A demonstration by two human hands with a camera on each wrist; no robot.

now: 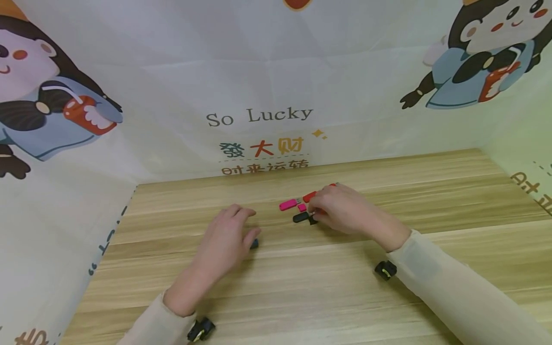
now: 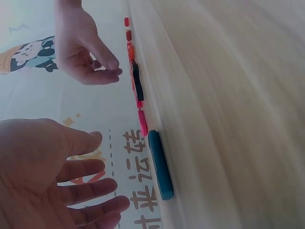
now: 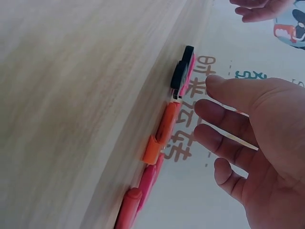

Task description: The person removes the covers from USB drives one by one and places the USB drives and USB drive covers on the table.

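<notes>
My left hand [image 1: 228,237] hovers with spread fingers beside a teal USB stick [image 2: 161,164], which is mostly hidden by the thumb in the head view. Nothing is in that hand's palm. Over the right part of a small cluster, my right hand [image 1: 342,208] has loosely bent fingers and empty fingertips in the right wrist view. In the cluster lie a pink USB stick [image 1: 288,205] with its metal plug showing, a small pink cap [image 1: 302,207] and a black USB stick [image 1: 300,217]. An orange stick [image 3: 167,126] lies near its orange cap [image 3: 152,151]. Other pink and red pieces [image 3: 128,207] are partly hidden beneath the right hand in the head view.
The wood-grain table [image 1: 302,297] meets a white printed cloth [image 1: 181,96] at the back and sides. A small black device [image 1: 201,329] sits at the left cuff, and another black device [image 1: 385,270] at the right cuff.
</notes>
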